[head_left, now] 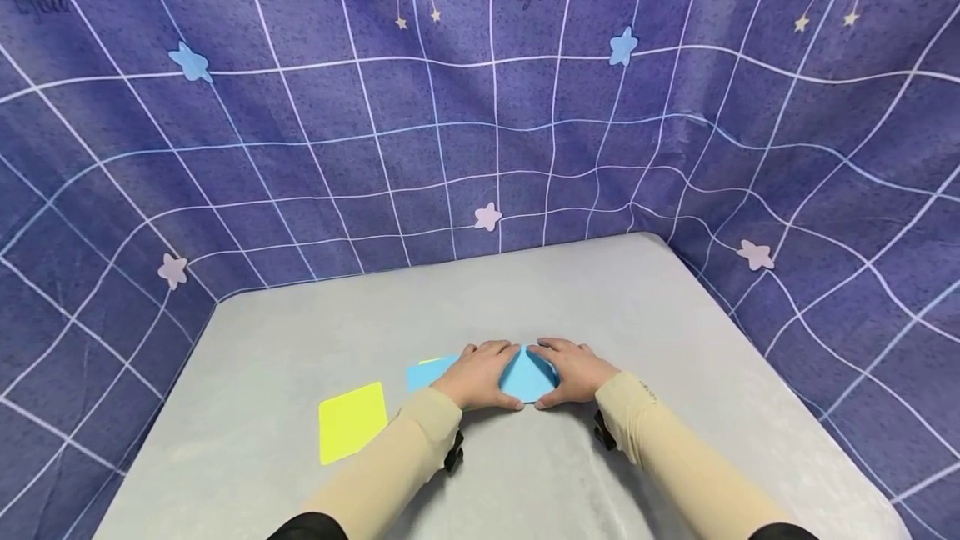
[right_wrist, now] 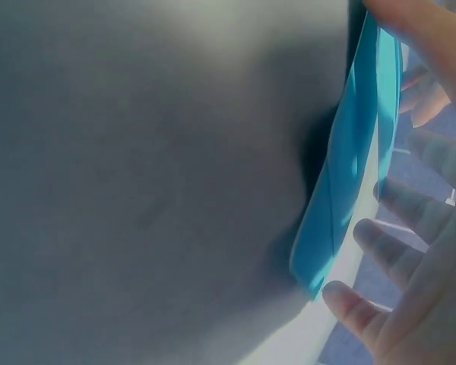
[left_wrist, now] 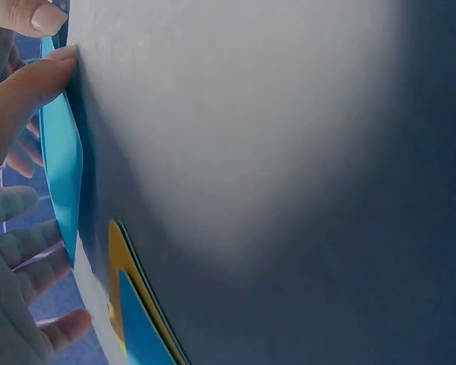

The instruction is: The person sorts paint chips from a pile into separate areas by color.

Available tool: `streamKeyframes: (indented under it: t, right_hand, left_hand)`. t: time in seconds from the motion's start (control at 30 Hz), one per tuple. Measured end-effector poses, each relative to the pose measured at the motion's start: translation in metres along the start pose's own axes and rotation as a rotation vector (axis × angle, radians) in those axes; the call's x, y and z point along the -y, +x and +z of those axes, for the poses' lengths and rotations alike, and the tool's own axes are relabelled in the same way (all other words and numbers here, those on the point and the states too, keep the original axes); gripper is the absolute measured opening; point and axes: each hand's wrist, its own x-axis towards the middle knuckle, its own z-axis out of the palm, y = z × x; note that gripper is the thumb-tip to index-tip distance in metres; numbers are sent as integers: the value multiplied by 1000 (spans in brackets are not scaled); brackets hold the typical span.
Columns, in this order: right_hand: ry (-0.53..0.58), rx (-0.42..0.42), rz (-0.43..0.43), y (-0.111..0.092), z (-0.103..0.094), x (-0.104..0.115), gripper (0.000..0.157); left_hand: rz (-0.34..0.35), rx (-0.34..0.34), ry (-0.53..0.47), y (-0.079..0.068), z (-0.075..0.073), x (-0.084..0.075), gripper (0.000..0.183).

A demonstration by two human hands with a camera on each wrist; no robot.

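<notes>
A piece of blue paper (head_left: 527, 377) lies between my two hands at the middle front of the table, and its layers look folded in the right wrist view. My left hand (head_left: 480, 375) holds its left side, thumb at the near edge and fingertips at the far edge. On the opposite side my right hand (head_left: 576, 372) holds it the same way, its thumb (right_wrist: 429, 42) against the near edge. Both thumbs come close together. Partly hidden by my left hand, another blue sheet (head_left: 429, 373) lies over yellow paper (left_wrist: 121, 281).
A bright yellow square sheet (head_left: 352, 422) lies on the pale grey table (head_left: 450, 298), left of my left forearm. A purple curtain (head_left: 375, 132) with a grid and stars stands behind the table and along its sides.
</notes>
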Motion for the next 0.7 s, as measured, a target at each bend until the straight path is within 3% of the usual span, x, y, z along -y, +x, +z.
streamKeyframes:
  t: [0.4,0.7]
  right_hand:
    - [-1,11,41,-10,-1,-7,93]
    - [-1,23,47,-5,2,1,90]
  left_hand:
    - [20,41,-29,10,1,-8,100]
    - [3,2,-62,-5,-1,7,101]
